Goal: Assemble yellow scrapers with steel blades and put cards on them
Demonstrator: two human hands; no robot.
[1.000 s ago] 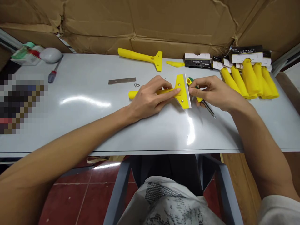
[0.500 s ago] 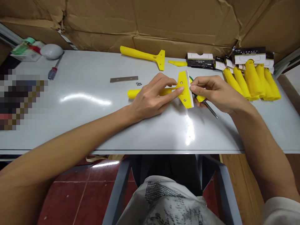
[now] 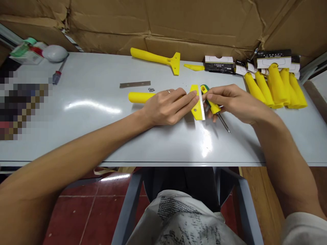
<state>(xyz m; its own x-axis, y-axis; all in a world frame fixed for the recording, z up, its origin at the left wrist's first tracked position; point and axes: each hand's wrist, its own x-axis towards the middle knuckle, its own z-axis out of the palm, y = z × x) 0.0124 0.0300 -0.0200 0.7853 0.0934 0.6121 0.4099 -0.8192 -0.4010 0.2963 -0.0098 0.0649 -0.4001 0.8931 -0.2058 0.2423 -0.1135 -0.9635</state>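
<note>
My left hand (image 3: 168, 106) is closed around a yellow scraper (image 3: 196, 114), whose handle sticks out to the left and whose head points right. One screw shows in the head, and a pale strip runs along its right edge. In my right hand (image 3: 227, 98) is a yellow and green screwdriver (image 3: 214, 107), its metal shaft slanting down to the right. The right thumb and forefinger are just beside the scraper's edge; whether they touch it I cannot tell. Above my left hand lie a flat metal blade (image 3: 135, 84) and several small screws (image 3: 151, 90).
Behind lie another yellow scraper body (image 3: 155, 60), a small yellow piece (image 3: 194, 67) and a black-and-white box (image 3: 219, 64). Several yellow handles (image 3: 277, 85) fill the right end of the table (image 3: 84, 136). A second screwdriver (image 3: 57, 75) lies at the left. Cardboard (image 3: 191, 27) walls the back.
My left hand has shifted the scraper left and slightly down, away from my right fingers. The screwdriver in my right hand has moved a little left, and more of its handle shows.
</note>
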